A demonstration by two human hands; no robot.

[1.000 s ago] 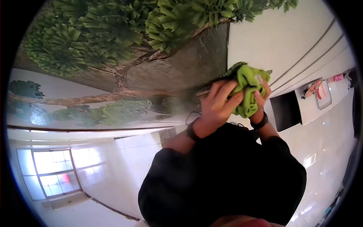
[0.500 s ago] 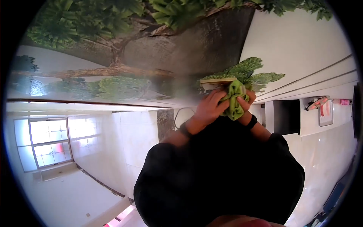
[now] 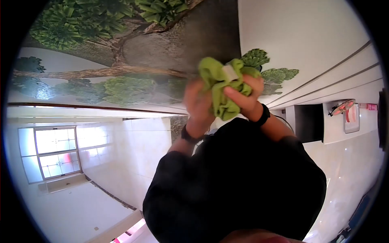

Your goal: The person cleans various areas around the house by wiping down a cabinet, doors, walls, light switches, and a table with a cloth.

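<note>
A bunched green cloth (image 3: 221, 95) with a white tag or patch near its top is up in front of the printed surface. My right hand (image 3: 252, 95) is closed on the cloth's right side, thumb pressed against its front. My left hand (image 3: 197, 101) is at the cloth's left edge, smeared by motion, so its fingers cannot be made out. Both wrists wear dark bands. Behind the hands lies a glossy surface (image 3: 154, 52) pictured with trees, rock and branches.
To the right, a white stand (image 3: 332, 131) with a dark opening carries a tray (image 3: 351, 117) and a reddish item (image 3: 341, 108). A barred window (image 3: 56, 152) is at the left. Pale tiled floor (image 3: 142, 141) spreads beside my body.
The cloth and both hands have shifted left, and the cloth looks looser and wider. A pale-edged flat object beside my left hand no longer shows. The view has turned slightly.
</note>
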